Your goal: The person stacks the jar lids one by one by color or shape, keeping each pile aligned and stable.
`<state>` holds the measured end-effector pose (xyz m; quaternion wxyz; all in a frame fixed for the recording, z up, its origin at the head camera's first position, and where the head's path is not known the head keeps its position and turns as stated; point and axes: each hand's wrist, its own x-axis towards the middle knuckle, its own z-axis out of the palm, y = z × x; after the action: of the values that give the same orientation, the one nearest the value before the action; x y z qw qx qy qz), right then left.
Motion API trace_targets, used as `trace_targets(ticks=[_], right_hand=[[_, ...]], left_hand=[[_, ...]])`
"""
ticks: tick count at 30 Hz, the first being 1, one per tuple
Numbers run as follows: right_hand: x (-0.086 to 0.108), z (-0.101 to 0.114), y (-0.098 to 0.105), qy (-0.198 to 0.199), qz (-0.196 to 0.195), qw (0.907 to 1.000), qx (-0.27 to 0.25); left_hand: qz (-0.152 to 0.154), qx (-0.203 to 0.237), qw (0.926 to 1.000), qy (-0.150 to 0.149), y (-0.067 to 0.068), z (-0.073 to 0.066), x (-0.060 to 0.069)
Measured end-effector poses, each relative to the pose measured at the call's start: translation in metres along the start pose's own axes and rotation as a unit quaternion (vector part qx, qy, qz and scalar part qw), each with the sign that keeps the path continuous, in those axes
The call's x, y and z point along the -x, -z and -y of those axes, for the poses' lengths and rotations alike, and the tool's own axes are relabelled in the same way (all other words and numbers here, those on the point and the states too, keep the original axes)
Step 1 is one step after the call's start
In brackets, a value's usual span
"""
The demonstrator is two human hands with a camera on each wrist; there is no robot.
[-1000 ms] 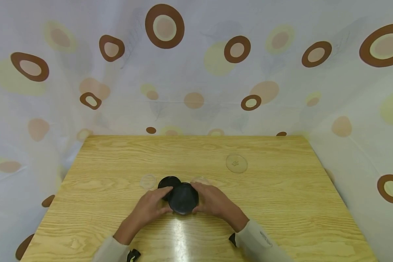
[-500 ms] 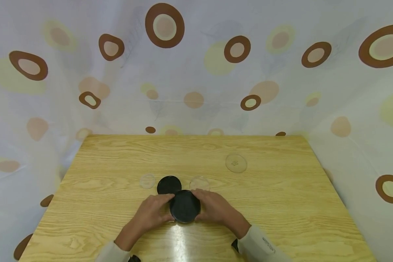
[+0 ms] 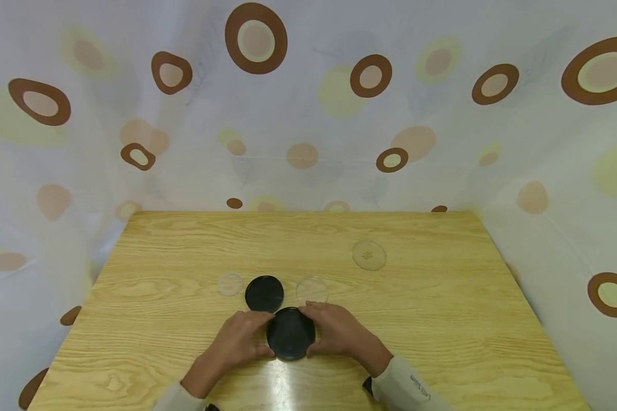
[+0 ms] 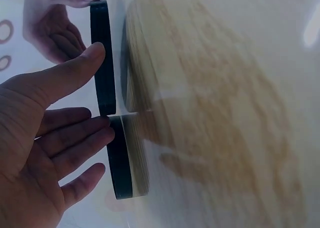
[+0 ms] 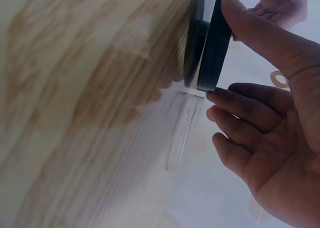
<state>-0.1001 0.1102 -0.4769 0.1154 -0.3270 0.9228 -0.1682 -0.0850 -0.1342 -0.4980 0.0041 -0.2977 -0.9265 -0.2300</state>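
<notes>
A flat black round lid (image 3: 291,334) is held level between both hands, near the middle front of the table. My left hand (image 3: 239,340) grips its left edge, thumb near me and fingertips at the far side. On the opposite edge my right hand (image 3: 337,331) grips it the same way. In the left wrist view a narrow gap shows between the held lid (image 4: 103,63) and the tabletop. A second black round lid (image 3: 264,293) lies flat just behind and left of it. Close behind the right fingers lies a clear round disc (image 3: 312,288).
A small clear disc (image 3: 229,284) lies left of the second black lid. Farther back to the right is a larger clear disc (image 3: 369,255) with printed marks. The wooden table (image 3: 442,297) ends at a patterned curtain (image 3: 308,114) behind and at both sides.
Both hands have brought the held black lid toward me, off its overlap with the second lid. The second lid and the clear disc behind the right hand are now more exposed.
</notes>
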Motion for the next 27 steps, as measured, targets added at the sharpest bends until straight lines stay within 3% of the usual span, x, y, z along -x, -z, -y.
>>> trace_targets(ticks=[15, 27], right_hand=[[0.0002, 0.0009, -0.0067, 0.000, -0.002, 0.9997, 0.024], [-0.0004, 0.0017, -0.0020, 0.006, -0.009, 0.9993, 0.036]], left_hand=[[-0.015, -0.067, 0.9975, -0.018, -0.0076, -0.0014, 0.0004], [0.014, -0.077, 0.9968, -0.012, 0.0006, -0.0017, -0.0022]])
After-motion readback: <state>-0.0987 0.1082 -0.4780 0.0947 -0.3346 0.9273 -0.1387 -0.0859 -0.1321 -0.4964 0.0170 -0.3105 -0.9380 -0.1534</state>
